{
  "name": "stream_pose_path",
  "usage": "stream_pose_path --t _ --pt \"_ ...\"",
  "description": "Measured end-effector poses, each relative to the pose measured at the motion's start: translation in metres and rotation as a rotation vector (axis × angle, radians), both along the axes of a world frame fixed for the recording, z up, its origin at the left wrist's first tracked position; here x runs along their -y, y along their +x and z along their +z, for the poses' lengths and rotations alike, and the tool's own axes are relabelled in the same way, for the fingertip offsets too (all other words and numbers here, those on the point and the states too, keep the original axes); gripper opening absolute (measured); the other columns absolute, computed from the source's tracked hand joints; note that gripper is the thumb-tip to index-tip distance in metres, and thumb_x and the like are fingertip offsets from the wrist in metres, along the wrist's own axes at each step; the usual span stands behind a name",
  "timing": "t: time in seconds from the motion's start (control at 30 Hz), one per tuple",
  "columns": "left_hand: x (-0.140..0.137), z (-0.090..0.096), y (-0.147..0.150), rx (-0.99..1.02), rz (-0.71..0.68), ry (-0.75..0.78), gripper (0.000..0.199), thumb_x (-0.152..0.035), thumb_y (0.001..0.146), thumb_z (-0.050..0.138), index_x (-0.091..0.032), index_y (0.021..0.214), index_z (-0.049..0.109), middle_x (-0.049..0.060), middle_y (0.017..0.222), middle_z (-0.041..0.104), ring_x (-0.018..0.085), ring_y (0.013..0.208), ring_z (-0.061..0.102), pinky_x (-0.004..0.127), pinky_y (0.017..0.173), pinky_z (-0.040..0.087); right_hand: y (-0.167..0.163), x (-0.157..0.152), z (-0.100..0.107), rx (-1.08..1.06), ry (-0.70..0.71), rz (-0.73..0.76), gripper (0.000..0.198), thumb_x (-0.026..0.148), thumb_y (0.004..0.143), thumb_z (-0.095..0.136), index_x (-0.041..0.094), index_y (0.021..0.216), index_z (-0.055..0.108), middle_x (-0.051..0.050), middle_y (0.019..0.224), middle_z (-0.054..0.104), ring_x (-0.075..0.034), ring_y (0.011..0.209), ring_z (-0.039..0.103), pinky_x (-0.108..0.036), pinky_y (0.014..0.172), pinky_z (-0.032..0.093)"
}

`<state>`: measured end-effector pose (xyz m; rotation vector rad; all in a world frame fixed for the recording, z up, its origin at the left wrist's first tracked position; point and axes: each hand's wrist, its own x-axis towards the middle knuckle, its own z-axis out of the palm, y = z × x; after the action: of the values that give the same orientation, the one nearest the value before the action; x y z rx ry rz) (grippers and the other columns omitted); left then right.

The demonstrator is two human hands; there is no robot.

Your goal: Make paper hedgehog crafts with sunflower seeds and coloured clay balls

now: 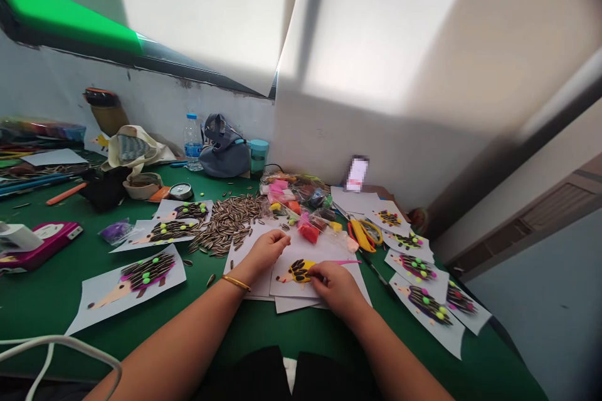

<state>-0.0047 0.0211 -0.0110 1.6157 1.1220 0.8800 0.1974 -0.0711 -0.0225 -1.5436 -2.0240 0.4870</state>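
While my left hand [266, 253] hovers, fingertips pressed together, my right hand [337, 289] curls at the hedgehog [298, 270]; that grip I cannot tell.

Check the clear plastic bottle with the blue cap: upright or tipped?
Upright: the clear plastic bottle has its blue cap topmost, base on the green table.

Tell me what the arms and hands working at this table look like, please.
The left hand and right hand are a person's, without gloves. A slim, gold-coloured bangle circles the left wrist; none shows on the right. No sleeves cover the visible forearms. Nail details are too small to tell.
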Motion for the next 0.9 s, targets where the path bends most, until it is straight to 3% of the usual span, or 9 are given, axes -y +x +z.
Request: stream_pose_path --t 0.37,0.7,0.9 --pt "-0.001 -0.003 0.0 0.008 -0.019 -0.008 0.028 -0.046 0.077 0.054 -0.018 0.073 0.057 -0.005 0.057 0.045 0.012 0.053 0.039 0.024 0.051 0.031 -0.006 -0.002 -0.009 0.093 0.129 0.005 0.017 0.012 0.082 0.057 0.021 0.091 0.069 -0.003 0.085 0.069 -0.017 0.077 0.06 -0.027 0.069 0.043" --pt "-0.001 -0.002 0.001 -0.008 -0.032 -0.002 0.029 -0.046 0.077 0.054 -0.018 0.072 0.057 -0.005 0.059 0.047 0.012 0.054 0.04 0.024 0.052 0.032 -0.012 -0.002 -0.006 0.024 0.088 -0.044 0.015 0.011 0.079 0.056 0.021 0.083 0.066 -0.002 0.081 0.068 -0.016 0.073 0.059 -0.025 0.064 0.04" --pt "-0.001 -0.002 0.001 -0.005 -0.031 0.006 0.029 -0.047 0.077 0.055 -0.018 0.071 0.057 -0.005 0.059 0.047 0.012 0.055 0.041 0.024 0.052 0.032 -0.016 -0.004 -0.005 0.113 0.124 -0.05 0.014 0.009 0.077 0.057 0.02 0.077 0.065 -0.002 0.076 0.067 -0.017 0.072 0.059 -0.026 0.063 0.039"
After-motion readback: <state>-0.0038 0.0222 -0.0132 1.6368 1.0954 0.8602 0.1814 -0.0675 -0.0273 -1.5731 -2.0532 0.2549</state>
